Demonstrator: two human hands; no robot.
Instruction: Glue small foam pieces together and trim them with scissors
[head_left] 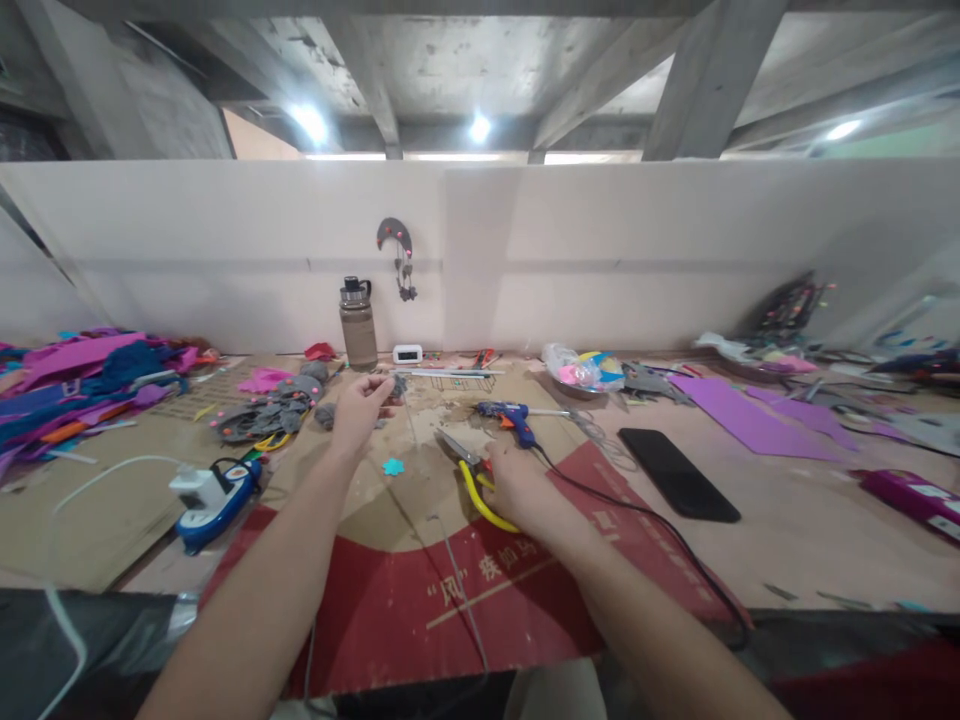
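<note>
My left hand (pixel 361 408) is closed in a pinch on a small grey felt piece (pixel 400 384) above the cardboard. Yellow-handled scissors (pixel 480 503) are at my right hand (pixel 519 488), whose fingers are curled round one handle; the blades point away to the left, slightly apart. Between my hands, a turquoise felt flower (pixel 393 467) lies on the cardboard (pixel 360 505). Just beyond my right hand rests a blue glue gun (pixel 517 420), its black cord running toward the right front. A thin grey string (pixel 459 572) trails over the red part of the cardboard.
Grey felt pieces (pixel 264 412) and a blue power strip (pixel 217 508) lie to the left, near colourful felt scraps (pixel 97 365). A bottle (pixel 358 325) stands at the back. Right are a phone (pixel 677 475), purple sheets (pixel 750 415) and a bowl (pixel 581 388).
</note>
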